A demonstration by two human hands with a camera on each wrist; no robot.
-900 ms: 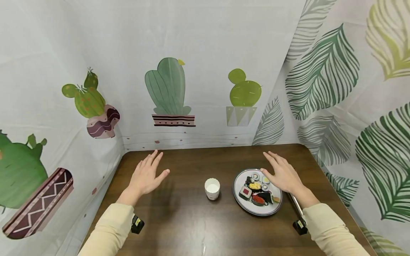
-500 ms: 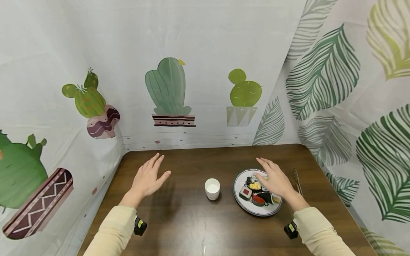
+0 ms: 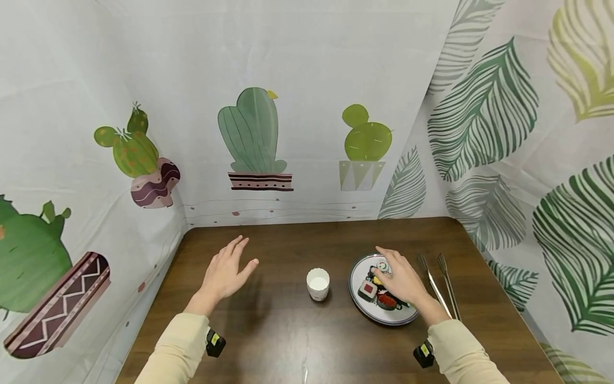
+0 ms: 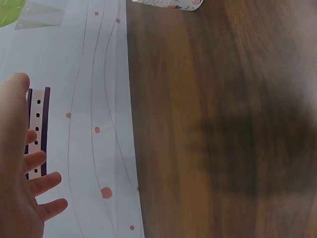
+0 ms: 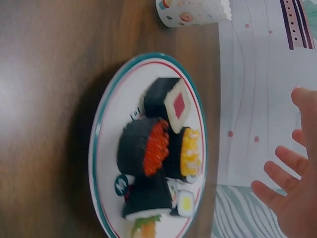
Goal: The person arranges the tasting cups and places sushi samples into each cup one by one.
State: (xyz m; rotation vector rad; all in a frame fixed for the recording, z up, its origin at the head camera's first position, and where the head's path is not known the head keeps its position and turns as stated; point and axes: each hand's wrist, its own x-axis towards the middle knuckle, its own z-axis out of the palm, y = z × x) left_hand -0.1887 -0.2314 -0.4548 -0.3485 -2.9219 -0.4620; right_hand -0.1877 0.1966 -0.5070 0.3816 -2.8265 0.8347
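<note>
Plate (image 3: pixel 381 313): on the right half of the bench (image 3: pixel 268 341), set in from the right edge, carrying assorted sushi pieces. Right hand (image 3: pixel 400 277): held over the plate's right part, fingers extended toward the far edge, thumb to the left; released, nothing grasped. The right wrist view shows a gap; the plate lies below the hand. This hand is the nearer; the left hand (image 3: pixel 224 274), likewise released, is raised over the left half, well apart from the plate.

Orientation: the plate is round and has no long axis. The red roe sushi (image 3: pixel 386 302) lies lengthwise roughly along the near edge; the cube-shaped roll (image 3: pixel 367 289) is to its left.

Paper cup (image 3: pixel 318 285): upright between the hands, left of the plate. Slender metal utensils (image 3: pixel 449 288): right of the plate, tips toward the far edge, long axes slanting near-to-far; whether joined as tongs cannot be determined.
</note>
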